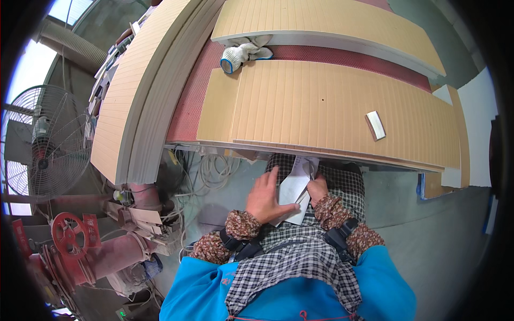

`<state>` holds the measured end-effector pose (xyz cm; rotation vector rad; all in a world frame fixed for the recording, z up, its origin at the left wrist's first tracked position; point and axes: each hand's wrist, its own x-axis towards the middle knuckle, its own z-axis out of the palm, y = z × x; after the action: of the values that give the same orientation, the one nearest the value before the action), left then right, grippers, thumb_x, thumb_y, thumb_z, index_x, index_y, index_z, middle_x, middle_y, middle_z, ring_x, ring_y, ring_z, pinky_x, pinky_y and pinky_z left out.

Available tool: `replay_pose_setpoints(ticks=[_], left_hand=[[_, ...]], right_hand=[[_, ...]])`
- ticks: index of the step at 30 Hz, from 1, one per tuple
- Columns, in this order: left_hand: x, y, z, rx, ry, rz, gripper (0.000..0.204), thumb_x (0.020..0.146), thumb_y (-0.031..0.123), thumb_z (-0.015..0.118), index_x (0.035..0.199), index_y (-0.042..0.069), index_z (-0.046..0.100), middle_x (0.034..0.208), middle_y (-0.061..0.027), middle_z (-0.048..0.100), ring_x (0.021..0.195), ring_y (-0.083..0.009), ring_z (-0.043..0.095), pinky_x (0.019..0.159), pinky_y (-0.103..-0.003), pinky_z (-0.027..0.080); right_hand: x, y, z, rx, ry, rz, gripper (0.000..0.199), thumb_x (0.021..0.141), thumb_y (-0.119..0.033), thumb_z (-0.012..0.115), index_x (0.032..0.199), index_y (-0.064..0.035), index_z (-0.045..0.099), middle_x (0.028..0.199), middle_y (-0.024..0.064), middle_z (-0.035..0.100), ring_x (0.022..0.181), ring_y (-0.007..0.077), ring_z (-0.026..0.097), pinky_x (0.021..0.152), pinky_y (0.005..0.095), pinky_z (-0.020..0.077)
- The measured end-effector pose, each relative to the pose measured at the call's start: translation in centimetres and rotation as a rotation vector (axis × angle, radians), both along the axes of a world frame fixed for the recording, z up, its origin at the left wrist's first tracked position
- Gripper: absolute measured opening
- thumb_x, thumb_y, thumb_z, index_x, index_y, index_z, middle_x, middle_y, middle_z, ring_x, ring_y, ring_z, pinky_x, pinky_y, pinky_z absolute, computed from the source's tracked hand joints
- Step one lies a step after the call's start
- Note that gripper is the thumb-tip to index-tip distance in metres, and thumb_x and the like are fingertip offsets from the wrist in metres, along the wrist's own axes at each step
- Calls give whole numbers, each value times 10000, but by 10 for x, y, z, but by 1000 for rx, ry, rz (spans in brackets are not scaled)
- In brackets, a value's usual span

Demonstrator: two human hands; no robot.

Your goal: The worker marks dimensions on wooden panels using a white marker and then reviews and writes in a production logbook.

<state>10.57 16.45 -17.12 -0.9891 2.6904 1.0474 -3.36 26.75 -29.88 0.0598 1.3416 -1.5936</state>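
- Fan (45,142) stood far left, beside stacked boards (140,80).
- Left hand (263,197) gripped the paper sheets (293,191) at the lap, under the near panel (332,107).
- Right hand (317,188) pinched the same sheets.
- Sanding block (375,125) lay on the panel, right.

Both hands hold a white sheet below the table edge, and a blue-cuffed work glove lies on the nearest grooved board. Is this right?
Not quite. In the head view the glove lies on the red table surface beside the far board, not on the nearest one. The left hand and right hand do hold the white sheet.
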Motion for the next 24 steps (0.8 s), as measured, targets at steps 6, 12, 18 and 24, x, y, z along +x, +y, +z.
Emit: replay_pose_setpoints(ticks=[6,12,18,24], left_hand=[[-14,6,-11,-48,64,-10,744,745,319,671,1329,-34,376,1182,-255,529,1092,-420,519,912,-470,456],[3,-29,-57,377,143,132,393,843,156,572,1171,-59,543,984,-158,666,894,-293,639,826,-379,504],[17,-50,-86,1255,263,238,356,847,55,598,1184,-50,559,1073,-69,656,912,-118,622,833,-264,492],[26,-58,-84,1347,233,165,417,783,4,630,1191,-50,556,1075,-82,661,932,-121,623,848,-262,487]], right_hand=[[5,-9,0,70,267,-83,371,734,28,655,1097,14,583,1024,118,646,942,202,627,801,317,503],[-7,-7,24,-9,126,-6,398,738,-1,692,1119,20,579,1044,108,646,922,207,635,804,321,514],[-26,-5,15,-1,-137,14,413,782,-44,720,1156,26,560,1071,145,644,951,254,648,835,365,539],[-35,-11,10,-75,-49,43,442,791,-64,729,1182,17,540,1092,130,631,977,245,634,845,367,531]])
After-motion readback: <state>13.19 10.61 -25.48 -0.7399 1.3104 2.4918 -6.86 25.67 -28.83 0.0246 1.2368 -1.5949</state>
